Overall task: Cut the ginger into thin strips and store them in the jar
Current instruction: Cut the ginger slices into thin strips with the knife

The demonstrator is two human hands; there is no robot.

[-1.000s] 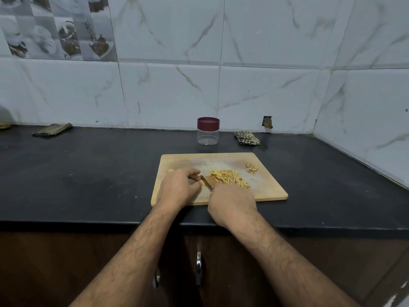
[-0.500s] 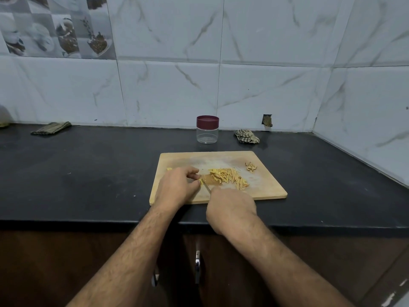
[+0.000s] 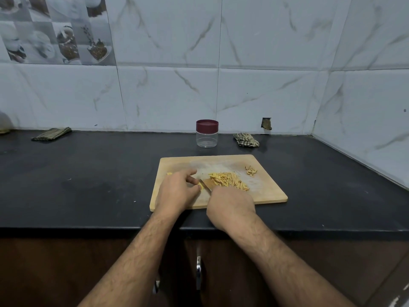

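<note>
On the wooden cutting board [image 3: 267, 196], which lies on the dark counter [image 3: 88, 185], a small yellow piece of ginger [image 3: 201, 185] is pinched by the fingertips of the left hand [image 3: 177, 192], the fingers being curled around it. The knife [image 3: 207, 185] is held by the right hand [image 3: 230, 207]; its handle is hidden inside the closed fist, and only the blade is seen, just beside the ginger piece on its right side. The blade runs obliquely, from the right hand toward the far left, and it stands between the held piece and the pile of cut strips [image 3: 229, 181], which is spread to the right of the blade. The remaining piece seems very short, so it is judged that the next cuts must be made close to the left fingertips, and care is needed there. A smaller heap of trimmings [image 3: 251, 170] is seen near the far right corner of the board, and one more yellow bit [image 3: 169, 173] lies at the left side, beyond the left hand. The jar [image 3: 207, 134] is placed behind the board, well apart from both hands, with its dark red lid on and nothing inside. The storing step is therefore not yet begun.
</note>
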